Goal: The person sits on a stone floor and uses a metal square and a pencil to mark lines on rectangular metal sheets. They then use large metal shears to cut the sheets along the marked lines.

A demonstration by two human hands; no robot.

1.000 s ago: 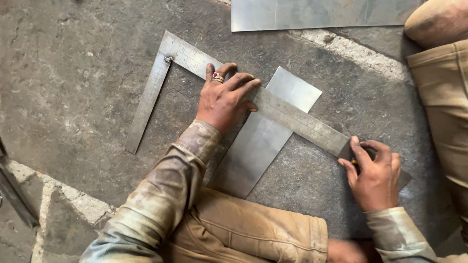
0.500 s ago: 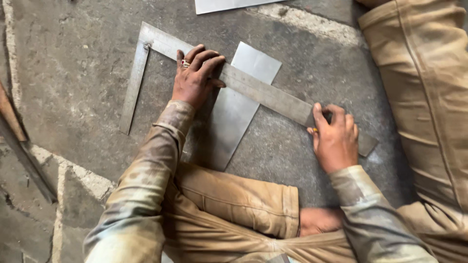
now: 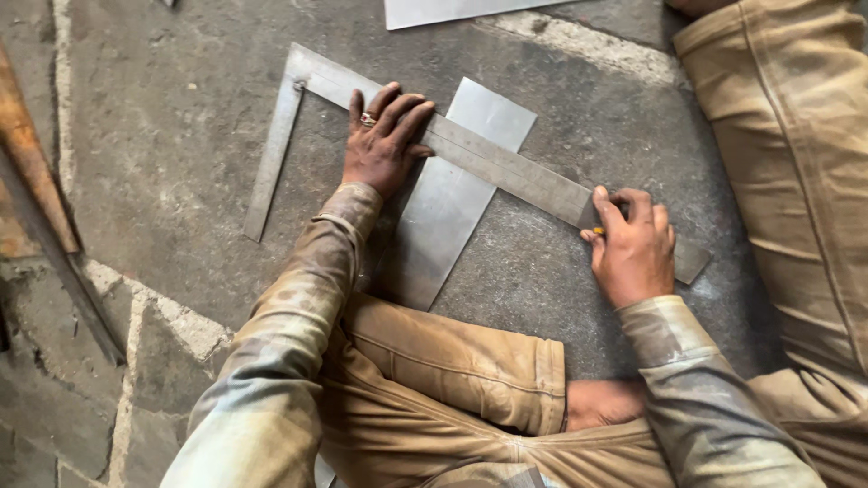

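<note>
While the left hand (image 3: 384, 145) is lying flat w/ fingers spread, it's pressing the long arm of a big grey steel L-shaped square (image 3: 506, 167) down onto a narrow rectangular sheet-metal strip (image 3: 443, 212) on the concrete floor (image 3: 172, 117). Right hand (image 3: 633, 248) is curled up, pinching a small yellow-tipped marker (image 3: 598, 231) against the square's edge near its far end. Count: 1 square, 1 strip under it, plus 1 more grey metal sheet (image 3: 452, 11) peeking in at the top. Ring on the left hand too.
</note>
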